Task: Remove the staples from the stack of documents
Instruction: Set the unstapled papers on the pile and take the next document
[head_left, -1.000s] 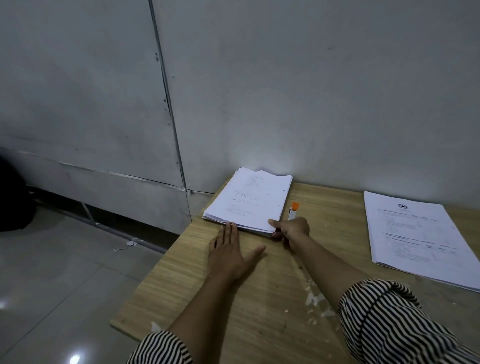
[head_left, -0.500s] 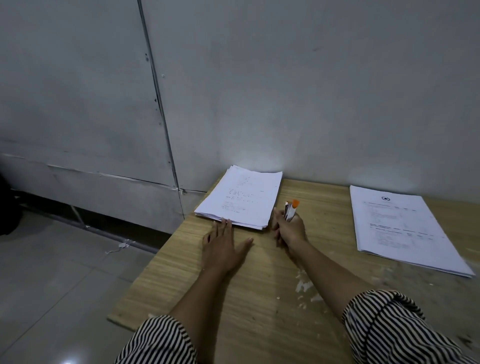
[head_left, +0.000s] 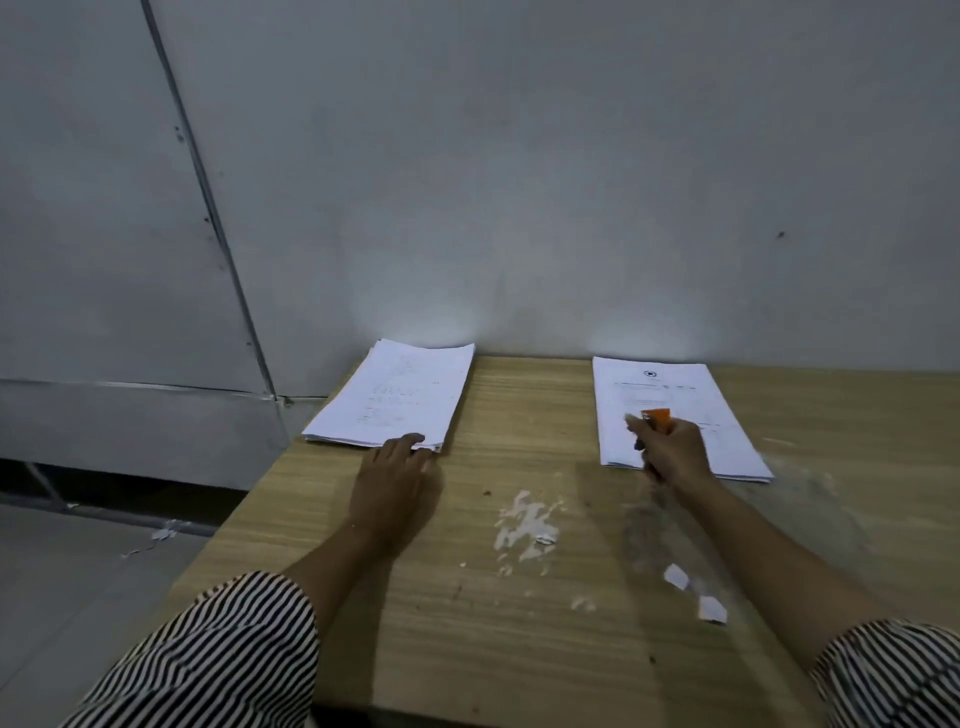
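Two white stacks of documents lie on the wooden table (head_left: 519, 597) against the wall. The left stack (head_left: 395, 397) sits at the table's back left corner; my left hand (head_left: 395, 483) lies flat with its fingertips on that stack's near edge. The right stack (head_left: 670, 400) has a printed top page with a round emblem. My right hand (head_left: 672, 452) hovers over its near edge and grips an orange-tipped staple remover (head_left: 655, 418). The hand and tool are blurred. No staples are visible.
White paper scraps (head_left: 527, 525) and two small torn pieces (head_left: 693, 592) lie on the table's middle and right. The grey wall (head_left: 519, 182) rises right behind the stacks. The table's left edge drops to a grey tiled floor (head_left: 78, 571).
My right hand has carried the staple remover from beside the left stack across to the right stack. My left hand slid forward onto the left stack's edge. The view swung right.
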